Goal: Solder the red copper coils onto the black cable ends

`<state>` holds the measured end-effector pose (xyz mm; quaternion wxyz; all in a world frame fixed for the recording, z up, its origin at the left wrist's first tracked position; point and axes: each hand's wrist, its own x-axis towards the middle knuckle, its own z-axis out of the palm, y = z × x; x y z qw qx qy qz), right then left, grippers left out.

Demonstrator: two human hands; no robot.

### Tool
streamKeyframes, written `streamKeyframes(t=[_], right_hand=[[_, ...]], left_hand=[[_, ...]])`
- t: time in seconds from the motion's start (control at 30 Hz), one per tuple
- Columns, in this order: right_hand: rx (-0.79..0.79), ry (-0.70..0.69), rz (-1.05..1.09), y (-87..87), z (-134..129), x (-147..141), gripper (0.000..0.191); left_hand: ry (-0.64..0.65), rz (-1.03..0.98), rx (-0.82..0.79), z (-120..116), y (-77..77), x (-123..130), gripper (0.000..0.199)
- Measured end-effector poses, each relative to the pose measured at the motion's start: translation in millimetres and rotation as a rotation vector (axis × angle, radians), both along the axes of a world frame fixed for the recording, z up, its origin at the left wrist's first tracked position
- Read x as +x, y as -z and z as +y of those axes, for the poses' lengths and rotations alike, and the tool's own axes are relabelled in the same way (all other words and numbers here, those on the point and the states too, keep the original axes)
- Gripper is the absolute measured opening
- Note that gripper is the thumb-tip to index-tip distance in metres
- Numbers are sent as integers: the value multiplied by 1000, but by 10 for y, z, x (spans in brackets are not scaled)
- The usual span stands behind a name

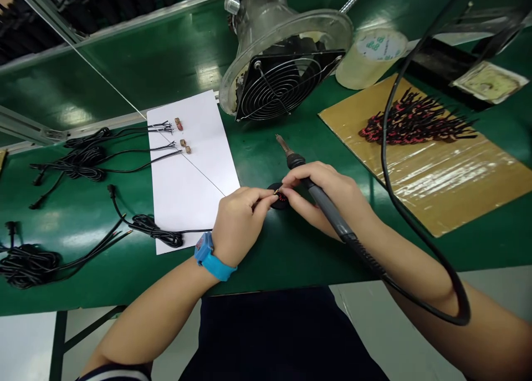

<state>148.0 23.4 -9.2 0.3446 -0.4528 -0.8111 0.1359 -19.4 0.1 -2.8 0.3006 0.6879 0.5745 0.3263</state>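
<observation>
My left hand point(239, 220), with a blue watch point(203, 248) at the wrist, is closed in a pinch on a thin wire end. A black cable point(197, 231) runs under this hand from a coil point(160, 229) on the left. My right hand point(338, 195) carries a soldering iron point(328, 206) across its fingers, hot tip pointing up and away. Its thumb and fingertip also meet at the wire, touching or nearly touching my left fingertips. Just below the fingertips is a small round black piece point(275, 204) with reddish bits, partly hidden.
White paper point(195, 187) bears small brownish parts point(178, 124). Black cable bundles point(83, 162) lie left. A fan in a fume hood point(286, 87) stands ahead, beside a tape roll point(369, 59). Cardboard point(436, 198) holds short black-red wires point(411, 120). The iron's cord point(386, 142) loops over my right forearm.
</observation>
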Motion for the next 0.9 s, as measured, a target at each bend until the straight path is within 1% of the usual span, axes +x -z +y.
streamKeyframes(t=[0.17,0.3,0.43,0.57,0.67,0.77,0.9], right_hand=[[-101,22,48,-11,-15,-20,19],[-110,14,80,-4,-21,-31,22],[-116,23,105,12,-29,-36,20],[-135,14,112,11,-19,-33,19],[-137,-19,109,14,2,-20,20],[-98,-78,84,26,19,-6,20],[-57,-118,37,34,23,-1,22]], left_hand=[[17,41,79,2,-6,-6,7],[20,25,132,19,19,-7,6],[94,40,165,38,37,-17,10],[115,43,173,52,37,-31,11],[123,23,166,64,36,-39,11],[124,-2,138,83,30,-47,9],[100,9,88,123,11,-66,8]])
